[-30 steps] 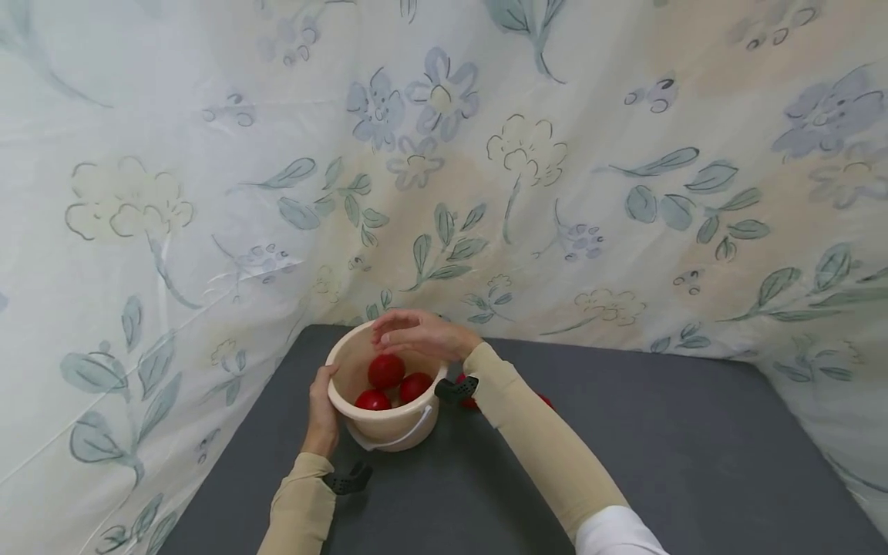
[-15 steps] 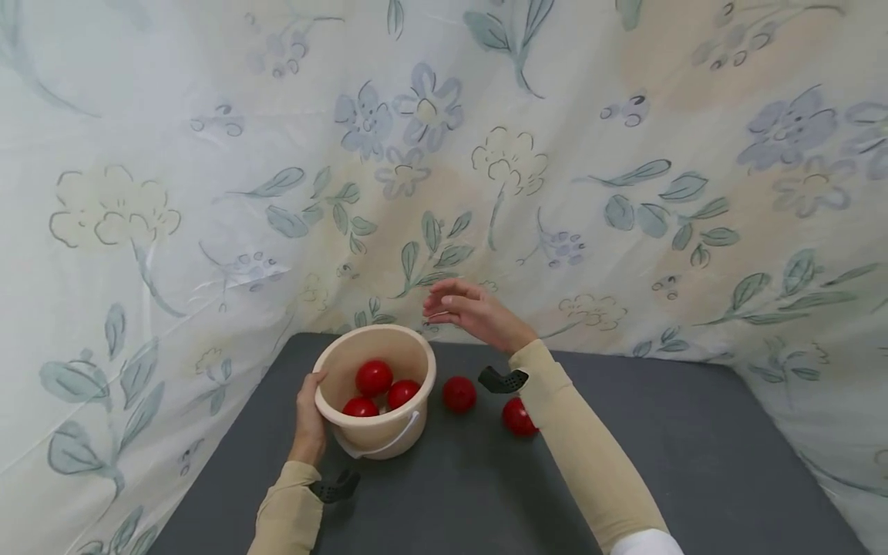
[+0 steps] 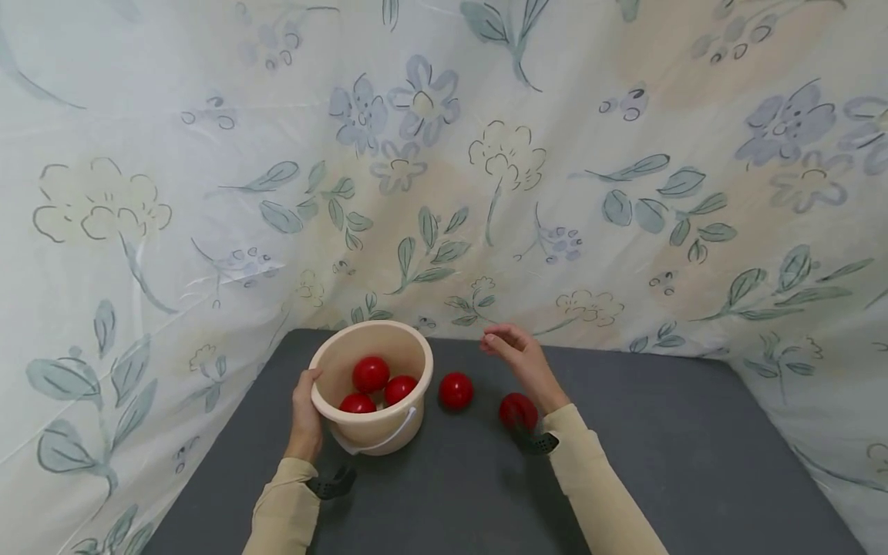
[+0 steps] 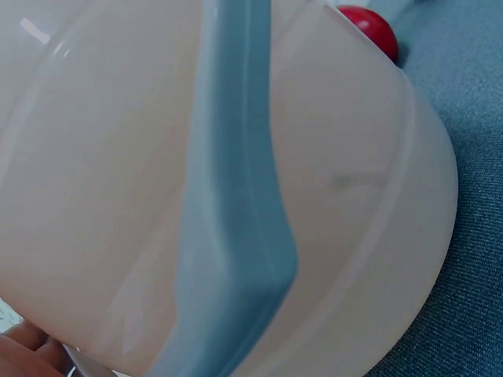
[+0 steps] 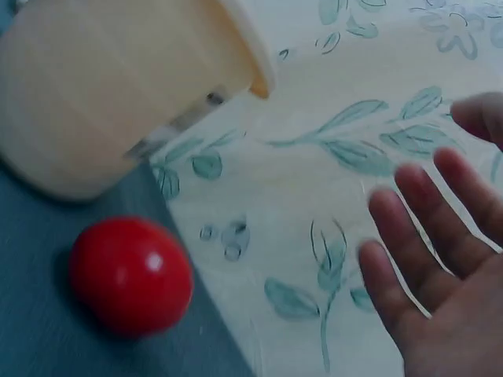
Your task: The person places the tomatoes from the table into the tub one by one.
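My left hand [image 3: 306,416] holds a cream plastic bucket [image 3: 378,432] at its left side, thumb at the rim. Inside the bucket lie three shiny red balls that look like tomatoes, the uppermost red ball [image 3: 371,374] among them. In the left wrist view the bucket's pale handle [image 4: 236,204] crosses its wall, and fingers [image 4: 31,353] show at the lower left. My right hand [image 3: 525,362] is in the air to the bucket's right, holding nothing. Near it on the table are two more red balls, one [image 3: 455,391] beside the bucket, the other [image 3: 518,412] partly behind the wristband.
A dark grey table [image 3: 666,447] spreads out under everything. Behind it and at both sides hangs a pale cloth [image 3: 590,231] printed with flowers and leaves. Black bands [image 3: 333,484] sit on both wrists.
My right hand has drawn back from over the bucket, moving right and then down toward the two loose red balls. The left hand keeps its grip on the bucket.
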